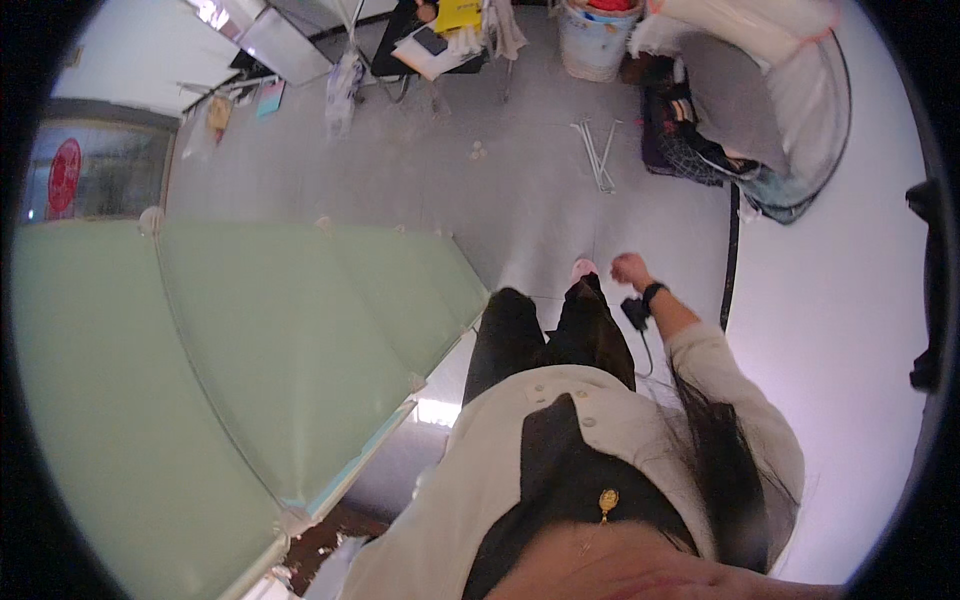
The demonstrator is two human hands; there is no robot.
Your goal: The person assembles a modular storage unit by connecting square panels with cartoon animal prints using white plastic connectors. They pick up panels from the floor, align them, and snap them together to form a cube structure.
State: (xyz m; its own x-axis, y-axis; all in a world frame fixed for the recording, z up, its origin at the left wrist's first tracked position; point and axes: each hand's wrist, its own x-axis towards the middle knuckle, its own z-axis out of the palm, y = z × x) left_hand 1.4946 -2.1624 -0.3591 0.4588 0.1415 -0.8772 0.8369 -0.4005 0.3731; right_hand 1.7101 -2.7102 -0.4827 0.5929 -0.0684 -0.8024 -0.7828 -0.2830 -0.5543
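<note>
My right hand [630, 270] hangs at my right side, a little ahead of my legs, with its fingers loosely curled and nothing seen in them. A black band [653, 292] circles its wrist, and a small black device [635, 313] with a cable sits beside it. My left hand is out of view. Close along my left side stands a large pale green sheeted structure [300, 330] with thin poles and pale joints at its corners. On the floor ahead lie several thin white rods [598, 158], crossed and apart from my hand.
A chair with papers and a yellow item [458, 15] stands far ahead, near a hanging plastic bag [345, 90]. A bucket [597, 40] is at the far right, beside piled clothes and bags [700, 130]. Small white round pieces [478, 150] lie on the grey floor [520, 190].
</note>
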